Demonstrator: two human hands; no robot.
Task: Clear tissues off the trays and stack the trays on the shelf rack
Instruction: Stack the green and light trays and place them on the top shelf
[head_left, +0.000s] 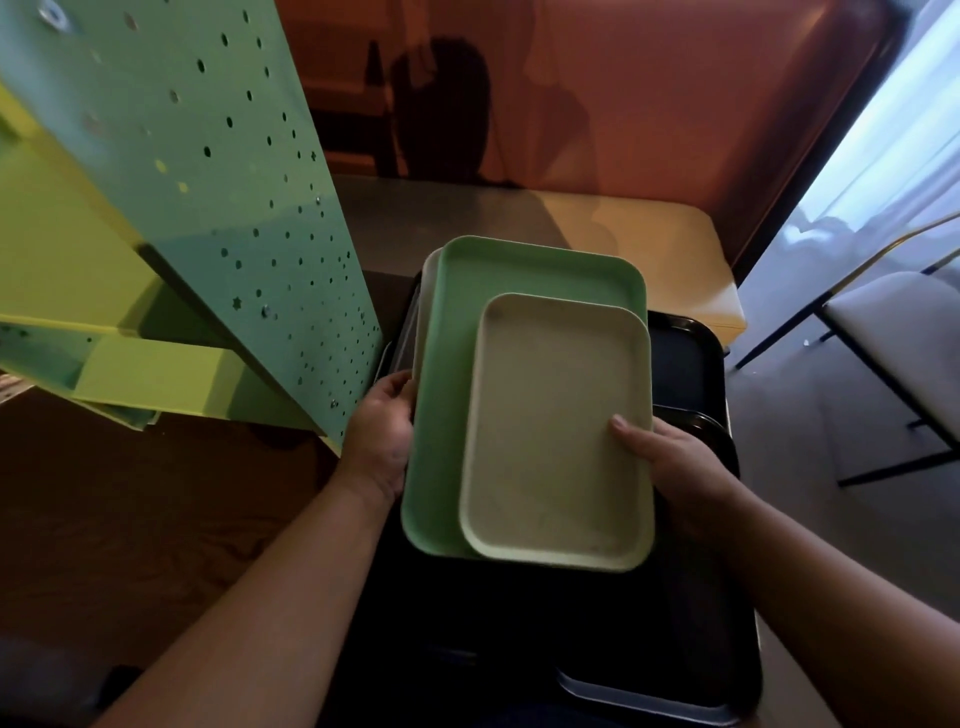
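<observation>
Both hands grip a tray stack over black plastic trays (691, 364): left hand (382, 431) on the green plastic tray's (452, 364) left edge, right hand (670, 462) thumb pressing the beige rectangular tray's (550, 441) right rim. The green perforated metal shelf rack (218, 208) stands just left.

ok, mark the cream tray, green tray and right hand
cream tray (556, 431), head view, middle of its flat floor
green tray (519, 275), head view, bare far floor
right hand (670, 467), head view, back of hand

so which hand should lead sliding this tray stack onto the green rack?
Left, probably. The left hand grips the green tray on the edge facing the shelf rack. The right hand, thumb on the beige tray, is on the far side.
</observation>
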